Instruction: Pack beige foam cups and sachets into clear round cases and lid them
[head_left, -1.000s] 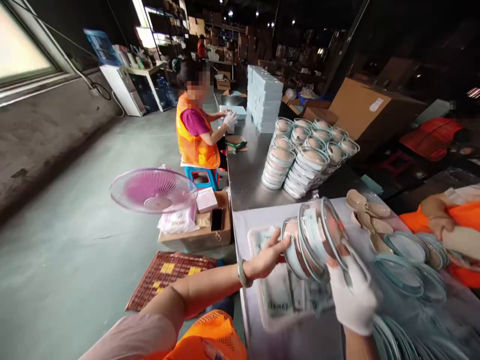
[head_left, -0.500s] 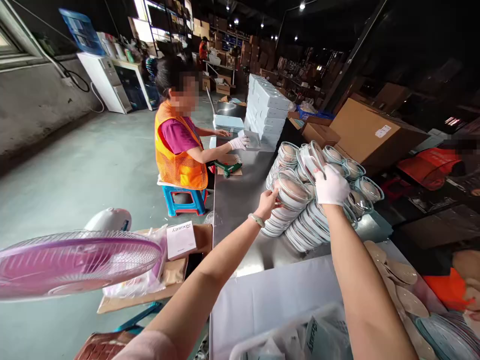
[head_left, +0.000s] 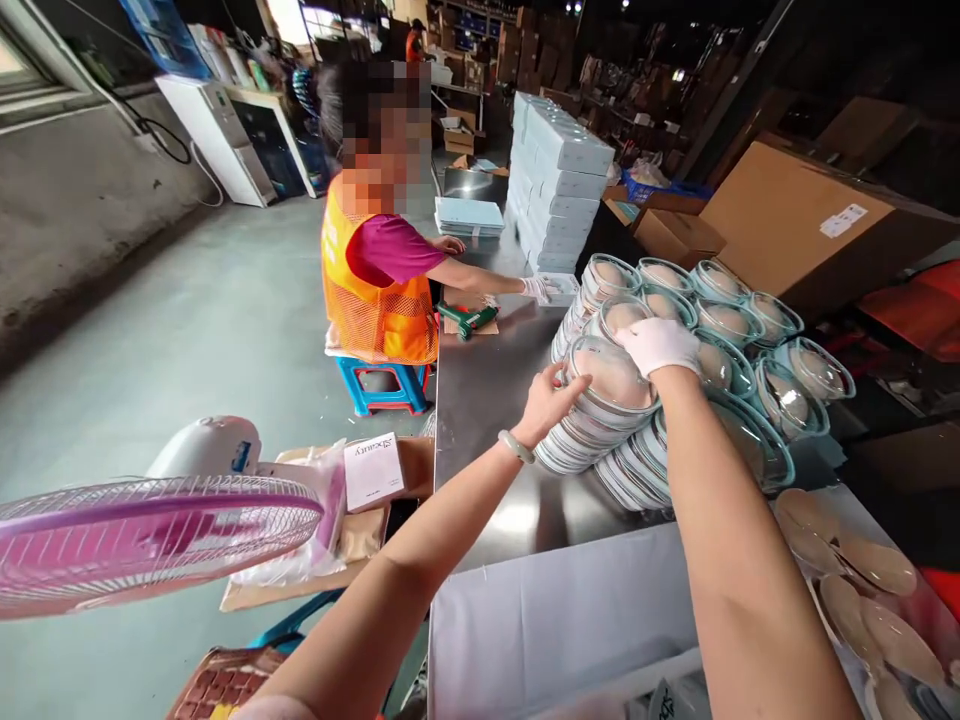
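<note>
Stacking clear-lidded container [head_left: 619,314]: now levelled; set-down likely nearly complete.
Right hand [head_left: 664,347]: touching it, grip unclear.
Left hand [head_left: 546,406]: fingers parted against front container [head_left: 613,372].

Left arm [head_left: 435,545] and right arm [head_left: 727,530]: extended forward, forearms bare, angled inward. Left hand [head_left: 549,405]: ungloved, thumb spread from index finger, lower in view. Right hand [head_left: 661,348]: white-gloved, back facing upward, fingertips mostly hidden
</note>
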